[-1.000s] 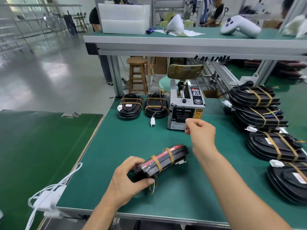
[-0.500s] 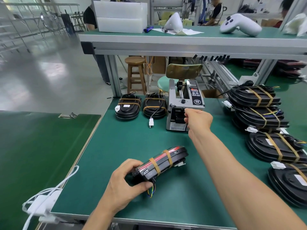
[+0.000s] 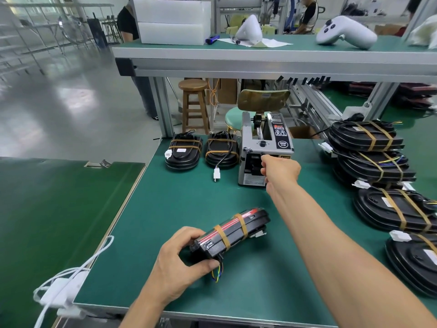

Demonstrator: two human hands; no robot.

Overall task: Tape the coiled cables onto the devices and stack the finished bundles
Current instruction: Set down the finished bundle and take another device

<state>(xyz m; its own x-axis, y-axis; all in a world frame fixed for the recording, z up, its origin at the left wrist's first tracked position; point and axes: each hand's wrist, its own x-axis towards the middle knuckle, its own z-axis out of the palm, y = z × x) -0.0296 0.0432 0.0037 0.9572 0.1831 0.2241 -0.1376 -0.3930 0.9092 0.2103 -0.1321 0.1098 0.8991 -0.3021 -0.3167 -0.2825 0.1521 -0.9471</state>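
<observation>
Black and glossy, with a red stripe along its edge and 2 brown tape bands, the device (image 3: 233, 229) stands tilted on edge near the tabletop's (image 3: 165, 209) front edge; the left hand (image 3: 179, 261) grips its near end, coloured wires hanging beneath. At the back edge lie 2 taped bundles (image 3: 201, 150), then the grey tape dispenser (image 3: 264, 147), where the right hand (image 3: 280, 170) reaches its front slot with fingers curled; what they pinch cannot be told. Finished bundles (image 3: 378, 166) stack along the right edge.
</observation>
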